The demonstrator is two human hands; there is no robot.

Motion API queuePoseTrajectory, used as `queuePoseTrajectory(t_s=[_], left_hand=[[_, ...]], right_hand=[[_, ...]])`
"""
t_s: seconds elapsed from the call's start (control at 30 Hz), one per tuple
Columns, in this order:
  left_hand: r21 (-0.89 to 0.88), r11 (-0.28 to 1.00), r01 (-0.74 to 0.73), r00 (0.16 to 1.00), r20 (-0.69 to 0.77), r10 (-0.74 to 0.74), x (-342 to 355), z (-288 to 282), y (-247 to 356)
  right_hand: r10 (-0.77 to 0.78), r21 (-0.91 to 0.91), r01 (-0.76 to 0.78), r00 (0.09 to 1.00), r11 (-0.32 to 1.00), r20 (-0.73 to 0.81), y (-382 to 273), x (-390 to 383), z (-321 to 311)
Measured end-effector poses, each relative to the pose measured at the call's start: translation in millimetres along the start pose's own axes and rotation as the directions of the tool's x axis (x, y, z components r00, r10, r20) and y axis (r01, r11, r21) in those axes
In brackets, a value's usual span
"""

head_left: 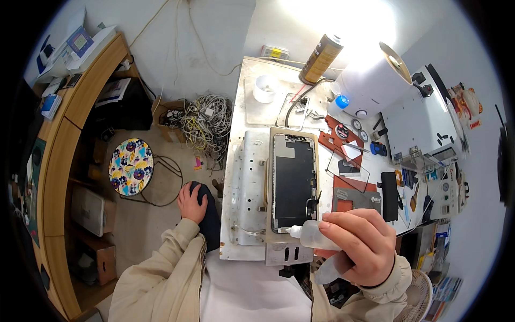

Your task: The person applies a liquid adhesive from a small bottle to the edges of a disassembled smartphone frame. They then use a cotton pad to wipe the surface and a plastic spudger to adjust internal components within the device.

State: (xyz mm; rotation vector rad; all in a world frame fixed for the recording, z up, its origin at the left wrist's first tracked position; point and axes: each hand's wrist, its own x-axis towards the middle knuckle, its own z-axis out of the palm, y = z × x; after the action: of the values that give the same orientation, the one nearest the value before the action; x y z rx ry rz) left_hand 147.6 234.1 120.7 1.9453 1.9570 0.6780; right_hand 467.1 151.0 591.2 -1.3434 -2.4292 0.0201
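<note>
My right hand (pixel 366 241) is closed round a translucent squeeze bottle (pixel 315 236) with a white nozzle. The bottle is tilted on its side, its tip pointing left at the lower edge of a black phone screen panel (pixel 292 180). Whether the tip touches the panel I cannot tell. The panel lies face down in a tan-edged holder on a metal fixture (pixel 251 188) at the bench's front. A short dark flex cable stands out at the panel's lower right. My left hand (pixel 191 204) rests flat on my dark-clothed knee, fingers spread, holding nothing.
A brown spray can (pixel 321 59), a white cylinder (pixel 375 80) and a white cup (pixel 265 89) stand at the back. Tools and red mats (pixel 343 140) crowd the right side. Left of the bench are tangled cables (pixel 206 123) and a flowered stool (pixel 131 167).
</note>
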Motion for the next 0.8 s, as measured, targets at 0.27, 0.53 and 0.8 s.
queuePoseTrajectory(t_s=[0.27, 0.53, 0.8], left_hand=[[-0.008, 1.0, -0.002, 1.0, -0.008, 0.002, 0.2, 0.2, 1.2], [-0.009, 1.0, 0.003, 1.0, -0.014, -0.003, 0.0, 0.1, 0.8], [-0.013, 1.0, 0.02, 1.0, 0.005, -0.019, -0.2, -0.7, 1.9]], right_hand=[[-0.02, -0.024, 0.02, 1.0, 1.0, 0.017, 0.6, 1.0, -1.0], [-0.024, -0.026, 0.024, 1.0, 0.999, 0.009, -0.3, 5.3, -2.7], [-0.026, -0.019, 0.026, 1.0, 0.999, 0.008, -1.0, 9.2, -0.3]])
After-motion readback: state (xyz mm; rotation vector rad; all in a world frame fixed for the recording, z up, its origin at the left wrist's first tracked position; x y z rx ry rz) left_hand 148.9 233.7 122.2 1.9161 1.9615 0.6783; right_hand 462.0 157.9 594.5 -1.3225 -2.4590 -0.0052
